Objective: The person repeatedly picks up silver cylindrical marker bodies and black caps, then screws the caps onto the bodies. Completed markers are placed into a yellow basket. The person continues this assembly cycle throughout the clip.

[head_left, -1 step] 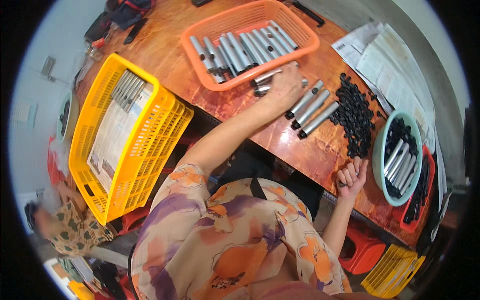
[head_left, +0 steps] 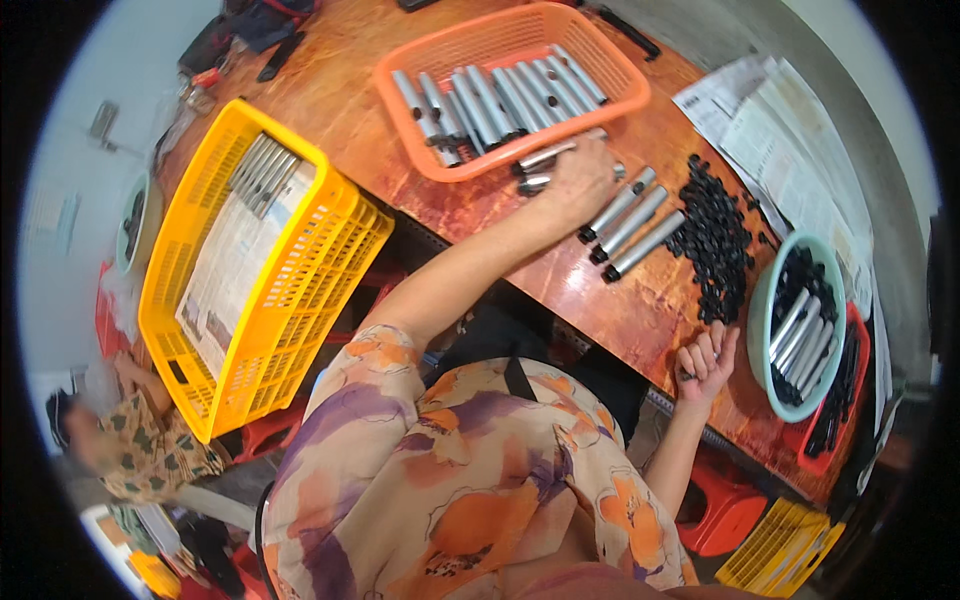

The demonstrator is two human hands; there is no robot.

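Observation:
My left hand (head_left: 585, 182) reaches over the table, its fingers closed over a silver metal tube (head_left: 536, 184) whose ends stick out on both sides. Another tube (head_left: 545, 157) lies just beyond, beside the orange basket (head_left: 440, 172). Right of that hand, three silver tubes (head_left: 636, 228) with black ends lie side by side. My right hand (head_left: 706, 366) is at the table's near edge, fingers curled, with a small black cap (head_left: 686, 376) partly showing in them. Close by is a spread pile of small black caps (head_left: 712, 240).
Several tubes lie in the orange basket. A yellow crate (head_left: 290, 300) at left holds newspaper and tubes. At right, a light green basin (head_left: 762, 345) contains tubes and black pieces, beside a red tray (head_left: 858, 325). Papers (head_left: 790, 130) lie far right. Another person (head_left: 150, 440) sits lower left.
The whole view has shifted slightly, with the table things now a little further right and down. Both hands keep nearly the same pose and place relative to the tubes and caps.

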